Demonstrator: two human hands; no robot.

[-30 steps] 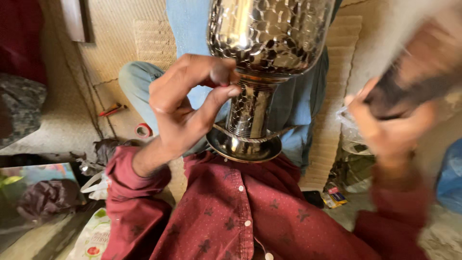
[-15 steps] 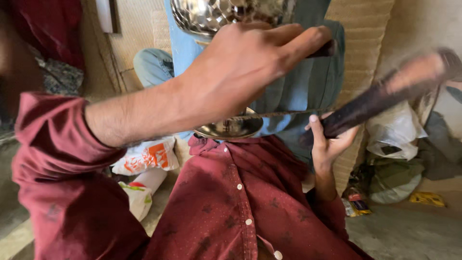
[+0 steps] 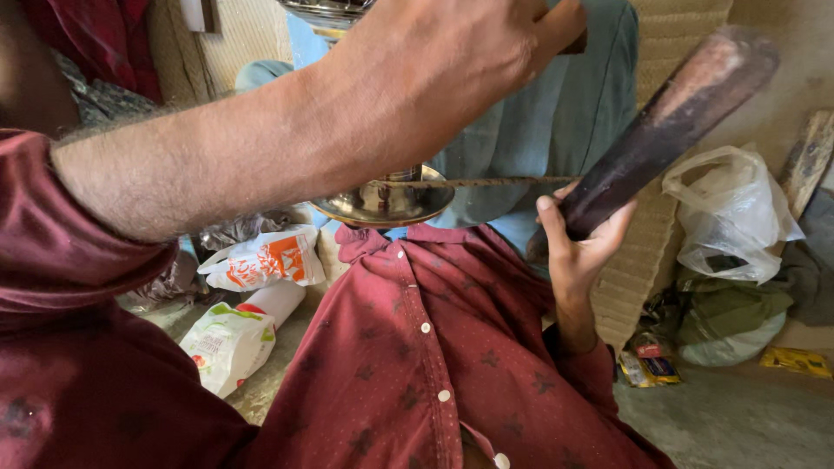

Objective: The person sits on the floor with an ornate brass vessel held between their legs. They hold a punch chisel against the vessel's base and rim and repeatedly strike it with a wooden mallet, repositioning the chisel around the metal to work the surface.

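Observation:
My left hand reaches across the top of the view, closed around the stem of a shiny hammered-metal vessel. Only the vessel's round base and a strip of its bowl show; the hand hides the stem. The base rests just above the collar of my dark red shirt. My right hand grips the narrow end of a dark wooden mallet, which slants up to the right. A thin rough cord or rod runs level from the vessel's base toward the mallet.
A person in blue-grey clothes sits opposite, close behind the vessel. White and orange plastic bags lie at the left. A clear plastic bag sits on a green bundle at the right. A woven mat hangs behind my right hand.
My left forearm has risen across the view and hides more of the vessel. My right hand with the mallet has swung in from the right edge toward the middle.

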